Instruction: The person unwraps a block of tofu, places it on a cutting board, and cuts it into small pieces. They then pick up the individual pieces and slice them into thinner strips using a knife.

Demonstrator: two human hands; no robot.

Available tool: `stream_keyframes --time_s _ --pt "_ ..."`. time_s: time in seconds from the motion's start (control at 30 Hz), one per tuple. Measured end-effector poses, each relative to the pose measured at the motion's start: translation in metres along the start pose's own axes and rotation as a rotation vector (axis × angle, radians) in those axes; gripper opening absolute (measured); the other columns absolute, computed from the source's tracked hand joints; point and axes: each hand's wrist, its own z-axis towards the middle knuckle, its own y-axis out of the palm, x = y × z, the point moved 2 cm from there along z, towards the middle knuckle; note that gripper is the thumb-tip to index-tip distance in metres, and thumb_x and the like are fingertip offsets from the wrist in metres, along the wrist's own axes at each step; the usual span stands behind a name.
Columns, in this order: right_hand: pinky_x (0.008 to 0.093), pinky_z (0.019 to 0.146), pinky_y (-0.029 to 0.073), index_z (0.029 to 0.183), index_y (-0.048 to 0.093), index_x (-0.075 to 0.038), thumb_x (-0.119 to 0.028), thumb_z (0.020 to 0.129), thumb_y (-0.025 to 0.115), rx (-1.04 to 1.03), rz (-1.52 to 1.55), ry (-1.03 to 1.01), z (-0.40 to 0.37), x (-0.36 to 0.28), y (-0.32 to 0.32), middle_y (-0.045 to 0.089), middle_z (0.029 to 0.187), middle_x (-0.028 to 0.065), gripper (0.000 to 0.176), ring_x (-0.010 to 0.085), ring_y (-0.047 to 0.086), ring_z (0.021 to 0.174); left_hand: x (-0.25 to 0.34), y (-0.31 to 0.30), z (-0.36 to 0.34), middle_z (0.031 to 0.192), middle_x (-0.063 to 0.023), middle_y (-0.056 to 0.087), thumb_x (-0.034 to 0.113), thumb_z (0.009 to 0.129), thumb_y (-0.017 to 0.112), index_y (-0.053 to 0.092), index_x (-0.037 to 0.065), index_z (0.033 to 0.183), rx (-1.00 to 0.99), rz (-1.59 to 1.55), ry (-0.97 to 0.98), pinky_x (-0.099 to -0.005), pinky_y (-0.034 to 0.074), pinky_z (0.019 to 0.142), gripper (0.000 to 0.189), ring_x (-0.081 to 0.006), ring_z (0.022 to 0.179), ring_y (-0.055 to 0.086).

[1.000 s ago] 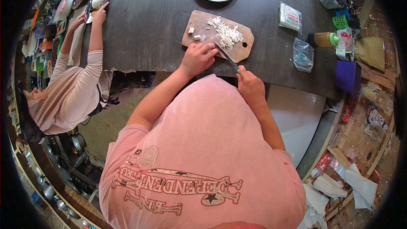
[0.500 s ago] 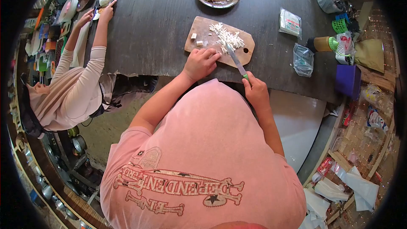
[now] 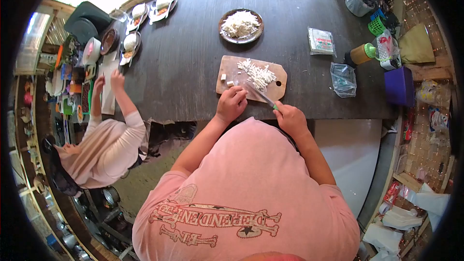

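Observation:
My right hand [image 3: 291,121] grips the green handle of a kitchen knife [image 3: 262,95], its blade slanting left across the near part of a wooden cutting board [image 3: 278,70]. Curled at the board's near left edge, my left hand [image 3: 232,103] has its fingertips close to the blade's tip. Whatever those fingers hold, if anything, is hidden. A loose pile of thin white food strips [image 3: 260,75] lies on the board beyond the blade. Small white blocks [image 3: 224,77] sit by the board's left side. Farther back, a dark round plate [image 3: 241,40] carries a heap of similar strips.
To the right lie a plastic-wrapped packet [image 3: 321,41], a clear plastic bag [image 3: 343,80] and a green-capped bottle [image 3: 362,54]. A purple box [image 3: 399,87] stands at the table's right end. On the left, another person [image 3: 108,147] reaches over the table near plates of rice [image 3: 129,46].
The knife blade has swung left toward my left hand, whose fingers are more curled. The other person's hands have come away from a rice plate. My view has shifted, showing more of the table's far side.

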Motion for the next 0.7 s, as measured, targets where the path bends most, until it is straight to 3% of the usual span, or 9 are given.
stream_keyframes --time_s 0.1,0.27,0.37,0.57,0.63,0.7 --pt "0.0542 0.073 0.063 0.128 0.067 -0.014 -0.029 0.105 0.07 -0.019 0.006 -0.041 0.009 0.01 0.0 0.078 0.095 0.0149 0.028 0.0404 0.077 0.088 -0.005 -0.003 0.004 0.11 -0.007 0.073 0.004 0.085 0.081 0.076 0.011 0.11 0.047 -0.051 0.002 -0.043 0.06 0.082 0.026 -0.0314 0.097 0.075" --pt "0.0539 0.073 0.062 0.128 0.068 -0.015 -0.032 0.104 0.071 -0.002 -0.037 -0.004 0.025 0.019 -0.015 0.078 0.095 0.0133 0.029 0.0389 0.078 0.089 -0.012 -0.023 0.012 0.109 -0.0065 0.075 0.007 0.086 0.085 0.079 0.012 0.107 0.087 0.148 -0.075 -0.0423 0.059 0.086 0.022 -0.0298 0.1 0.075" --pt "0.0531 0.073 0.061 0.127 0.069 -0.016 -0.033 0.104 0.071 -0.068 -0.008 -0.153 0.029 0.022 -0.02 0.079 0.095 0.0124 0.028 0.0379 0.078 0.09 -0.025 -0.033 0.02 0.111 -0.0037 0.076 0.014 0.09 0.084 0.08 0.015 0.107 0.131 0.19 -0.113 -0.0414 0.055 0.085 0.017 -0.0265 0.101 0.074" --pt "0.0521 0.075 0.061 0.127 0.071 -0.016 -0.031 0.104 0.071 -0.118 -0.042 -0.16 0.049 0.028 -0.033 0.079 0.097 0.012 0.027 0.0367 0.077 0.091 -0.047 -0.042 0.07 0.118 -0.0044 0.076 0.019 0.096 0.08 0.08 0.014 0.119 -0.02 0.295 -0.127 -0.0438 0.053 0.093 0.023 -0.0268 0.112 0.072" --pt "0.0518 0.075 0.061 0.128 0.072 -0.016 -0.029 0.104 0.07 0.063 0.071 -0.188 0.061 0.028 -0.045 0.079 0.102 0.0113 0.027 0.0358 0.078 0.092 -0.052 -0.041 0.083 0.119 -0.004 0.076 0.022 0.098 0.078 0.081 0.015 0.118 -0.032 0.277 -0.151 -0.0444 0.053 0.096 0.022 -0.0272 0.113 0.071" --pt "0.0515 0.075 0.062 0.129 0.072 -0.017 -0.028 0.104 0.068 0.073 0.02 -0.145 0.075 0.024 -0.053 0.078 0.103 0.0112 0.027 0.0359 0.078 0.091 -0.053 -0.04 0.094 0.12 -0.0015 0.076 0.023 0.096 0.079 0.081 0.016 0.117 -0.066 0.272 -0.153 -0.0437 0.052 0.095 0.022 -0.0263 0.113 0.07"
